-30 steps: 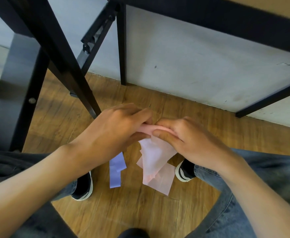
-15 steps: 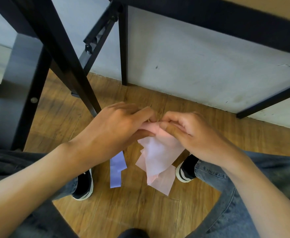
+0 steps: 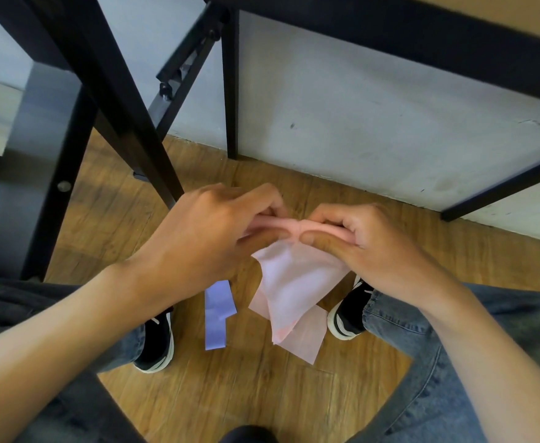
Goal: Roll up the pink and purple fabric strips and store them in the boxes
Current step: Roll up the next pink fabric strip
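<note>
Left hand (image 3: pixel 204 238) and right hand (image 3: pixel 374 247) pinching pink strip (image 3: pixel 294 282), rolled edge horizontal, tail hanging, purple strip (image 3: pixel 218 311) left of it, lengthwise vertical

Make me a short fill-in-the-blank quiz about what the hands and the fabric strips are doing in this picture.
1. Both hands, the left hand and the right hand, hold the rolled top of the ____ strip.
2. The purple strip hangs below the ____ hand.
3. The loose end of the pink strip hangs above the ____ floor.
4. Both shoes are mainly ____ with pale soles.

Missing words: pink; left; wooden; black
</note>
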A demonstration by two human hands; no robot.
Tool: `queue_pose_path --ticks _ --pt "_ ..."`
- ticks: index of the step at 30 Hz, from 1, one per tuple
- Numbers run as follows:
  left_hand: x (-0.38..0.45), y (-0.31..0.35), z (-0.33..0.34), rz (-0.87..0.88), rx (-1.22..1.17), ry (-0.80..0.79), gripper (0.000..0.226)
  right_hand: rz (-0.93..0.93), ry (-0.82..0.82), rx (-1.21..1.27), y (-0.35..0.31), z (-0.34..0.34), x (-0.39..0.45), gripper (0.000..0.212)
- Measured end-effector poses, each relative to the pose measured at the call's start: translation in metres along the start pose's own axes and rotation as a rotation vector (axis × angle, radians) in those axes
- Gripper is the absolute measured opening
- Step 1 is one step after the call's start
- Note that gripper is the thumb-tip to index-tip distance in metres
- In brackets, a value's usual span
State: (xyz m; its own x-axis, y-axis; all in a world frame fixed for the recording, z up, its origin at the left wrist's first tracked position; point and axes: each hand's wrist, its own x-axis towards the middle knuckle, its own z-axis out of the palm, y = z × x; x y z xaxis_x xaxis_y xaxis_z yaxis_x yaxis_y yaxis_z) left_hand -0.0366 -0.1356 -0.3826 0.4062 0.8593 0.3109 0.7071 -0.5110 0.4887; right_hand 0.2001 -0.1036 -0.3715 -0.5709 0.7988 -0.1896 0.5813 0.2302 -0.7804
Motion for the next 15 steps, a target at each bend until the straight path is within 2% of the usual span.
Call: queue_pose_path --ticks 9,15 --pt "-0.0019 -0.0054 -0.0022 -0.092 -0.181 0.025 0.020 -0.013 0.027 -0.011 -0.0023 -0.0029 0.0000 0.013" --pt "-0.0004 -0.0093 -0.0054 -0.043 -0.085 -0.008 0.023 -0.013 0.005 -0.031 -0.0031 -0.0067 -0.0001 0.012"
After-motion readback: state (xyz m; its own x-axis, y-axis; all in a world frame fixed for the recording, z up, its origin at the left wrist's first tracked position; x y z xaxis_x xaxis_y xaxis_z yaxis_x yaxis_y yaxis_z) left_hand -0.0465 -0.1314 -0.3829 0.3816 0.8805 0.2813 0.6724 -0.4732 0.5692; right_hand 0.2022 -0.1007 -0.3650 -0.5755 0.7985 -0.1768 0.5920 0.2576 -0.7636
